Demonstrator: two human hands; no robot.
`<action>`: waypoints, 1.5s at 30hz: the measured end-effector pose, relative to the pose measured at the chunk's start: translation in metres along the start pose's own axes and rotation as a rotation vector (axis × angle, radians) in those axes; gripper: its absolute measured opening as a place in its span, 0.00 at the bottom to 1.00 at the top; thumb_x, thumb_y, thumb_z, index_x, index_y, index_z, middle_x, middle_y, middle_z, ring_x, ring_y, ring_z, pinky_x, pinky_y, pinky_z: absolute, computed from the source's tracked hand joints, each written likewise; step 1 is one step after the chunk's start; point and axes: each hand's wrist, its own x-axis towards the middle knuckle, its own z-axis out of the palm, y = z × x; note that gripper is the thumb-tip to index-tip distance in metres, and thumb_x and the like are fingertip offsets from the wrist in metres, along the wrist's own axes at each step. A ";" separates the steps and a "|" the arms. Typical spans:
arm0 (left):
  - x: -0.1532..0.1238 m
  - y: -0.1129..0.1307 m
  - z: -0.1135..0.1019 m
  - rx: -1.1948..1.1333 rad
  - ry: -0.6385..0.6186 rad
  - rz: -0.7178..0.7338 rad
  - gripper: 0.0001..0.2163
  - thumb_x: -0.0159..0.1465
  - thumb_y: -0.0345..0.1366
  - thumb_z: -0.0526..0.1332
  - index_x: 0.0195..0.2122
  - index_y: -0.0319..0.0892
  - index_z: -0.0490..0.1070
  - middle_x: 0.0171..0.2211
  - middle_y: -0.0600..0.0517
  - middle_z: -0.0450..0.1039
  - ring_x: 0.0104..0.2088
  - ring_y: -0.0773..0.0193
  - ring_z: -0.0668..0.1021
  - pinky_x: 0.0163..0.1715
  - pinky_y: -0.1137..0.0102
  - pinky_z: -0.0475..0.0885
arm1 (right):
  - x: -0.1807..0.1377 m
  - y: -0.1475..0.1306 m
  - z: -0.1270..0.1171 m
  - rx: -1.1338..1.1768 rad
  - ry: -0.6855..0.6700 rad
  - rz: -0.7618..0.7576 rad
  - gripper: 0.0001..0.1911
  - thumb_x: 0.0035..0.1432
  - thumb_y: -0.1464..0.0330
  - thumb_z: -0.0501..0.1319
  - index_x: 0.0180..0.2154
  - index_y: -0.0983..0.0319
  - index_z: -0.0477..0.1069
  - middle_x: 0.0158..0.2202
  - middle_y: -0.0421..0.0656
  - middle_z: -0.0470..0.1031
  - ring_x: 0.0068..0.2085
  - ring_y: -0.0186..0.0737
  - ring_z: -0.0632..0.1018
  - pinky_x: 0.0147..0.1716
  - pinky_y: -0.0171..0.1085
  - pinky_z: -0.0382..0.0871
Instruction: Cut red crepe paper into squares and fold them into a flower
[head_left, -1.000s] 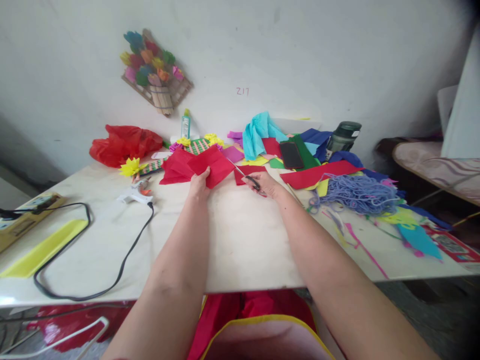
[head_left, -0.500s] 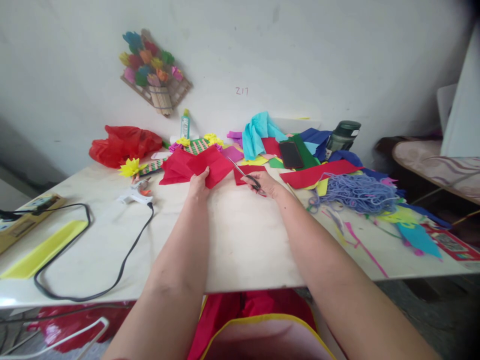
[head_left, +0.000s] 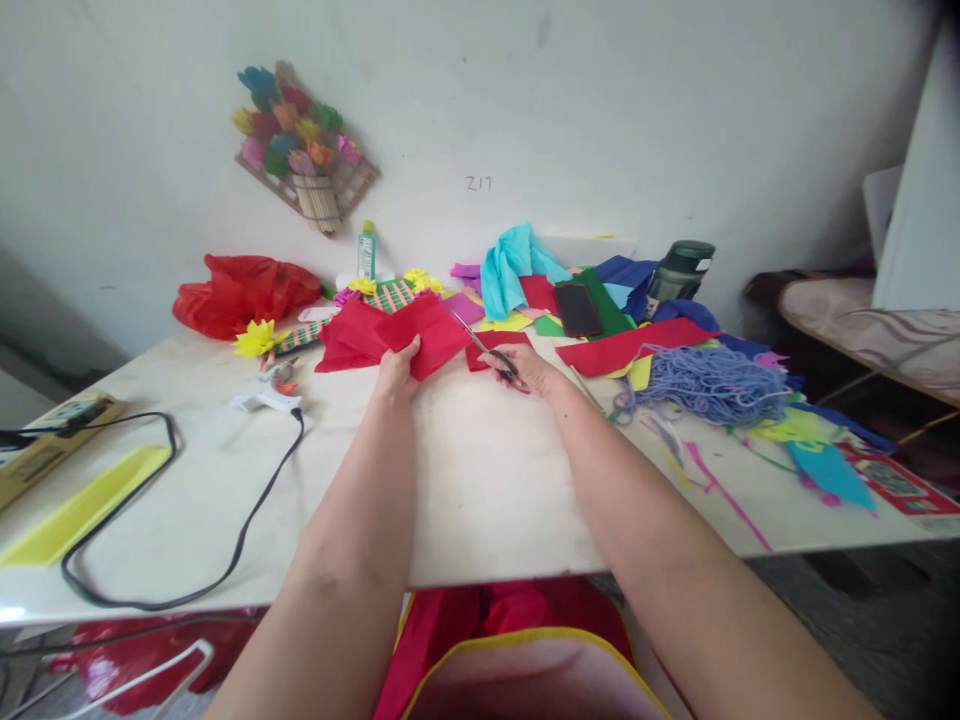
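Folded red crepe-like paper [head_left: 433, 330] is pinched in my left hand [head_left: 399, 372], thumb on top, held over the middle of the table. My right hand [head_left: 519, 368] is closed around the dark handles of a pair of scissors [head_left: 480, 340]. Their metal blades point up and left, near the right edge of the red paper. I cannot tell whether the blades touch it. A smaller red piece [head_left: 480, 352] lies on the table behind the scissors, partly covered by them and my right hand.
A glue gun [head_left: 266, 393] with a black cord lies left, near a power strip [head_left: 56, 440]. Blue-purple yarn [head_left: 716, 385], a phone [head_left: 578, 310], a red strip [head_left: 637, 346] and a dark bottle [head_left: 681, 270] are on the right. Behind stand a glue bottle [head_left: 366, 252] and a red bag [head_left: 244, 293].
The view has shifted slightly. Both hands keep their grips, and the red paper and scissors stay in nearly the same place.
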 end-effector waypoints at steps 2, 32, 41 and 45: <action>0.001 0.000 0.000 -0.005 0.010 -0.010 0.11 0.52 0.23 0.64 0.37 0.36 0.73 0.34 0.47 0.77 0.35 0.60 0.79 0.45 0.60 0.73 | 0.001 0.000 0.000 0.002 0.011 -0.003 0.13 0.50 0.63 0.62 0.23 0.65 0.64 0.14 0.34 0.65 0.12 0.22 0.60 0.10 0.26 0.51; 0.002 -0.002 0.000 -0.014 0.013 -0.039 0.11 0.52 0.22 0.63 0.37 0.37 0.73 0.32 0.48 0.77 0.34 0.61 0.80 0.44 0.62 0.74 | 0.017 0.014 0.001 0.066 0.062 -0.072 0.07 0.46 0.69 0.63 0.24 0.66 0.69 0.15 0.34 0.62 0.15 0.25 0.61 0.13 0.29 0.51; 0.004 -0.002 -0.001 -0.034 0.011 -0.038 0.12 0.52 0.22 0.64 0.39 0.37 0.73 0.33 0.48 0.77 0.35 0.61 0.79 0.46 0.61 0.73 | 0.019 0.016 0.003 0.066 0.099 -0.077 0.06 0.46 0.69 0.64 0.25 0.66 0.69 0.15 0.34 0.63 0.15 0.25 0.61 0.12 0.28 0.52; 0.001 -0.001 0.002 -0.023 0.001 -0.036 0.13 0.53 0.22 0.63 0.39 0.37 0.73 0.34 0.47 0.77 0.37 0.60 0.79 0.47 0.61 0.73 | 0.010 0.008 0.003 0.033 0.061 -0.040 0.11 0.50 0.65 0.62 0.24 0.64 0.65 0.15 0.34 0.64 0.14 0.24 0.63 0.12 0.26 0.55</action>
